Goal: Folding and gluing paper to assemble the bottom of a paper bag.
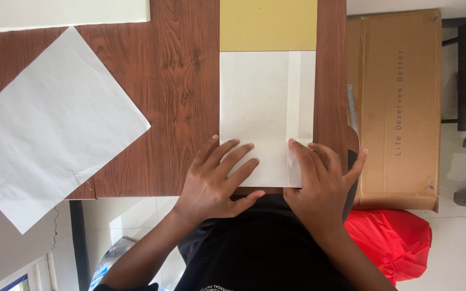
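1. Landmark = folded white paper (254, 113), lying on the brown wood table (179, 81) at its near edge, right in front of the person.
2. Paper has a narrow strip folded over along its right side; the fold line runs top to bottom.
3. Left hand (217, 180) lies flat on the paper's lower left part, fingers (238, 156) spread & extended, pressing down, not gripping anything. Thumb sits off the paper's near edge, over the black shirt (265, 242).
4. Right hand (322, 183) lies flat on the paper's lower right corner, over the folded strip. Fingers (300, 159) open & stretched, index on the fold line; nothing clasped. Thumb points out right, past the table edge.
5. Yellow sheet (268, 24) touches the paper's far edge, partly tucked under it or butted up, cannot tell which.
6. Big white sheet (49, 124) lies well left of the paper, turned diamond-wise, one corner hanging off the table's near edge.
7. Another pale sheet (60, 11) far left & beyond, at the table's far side.
8. Right of the paper, off the table: brown cardboard box (395, 108), w/ a metal ruler (352, 108) btwn box & table.
9. Red bag (395, 242) on the floor, near-right of the paper, below the box.
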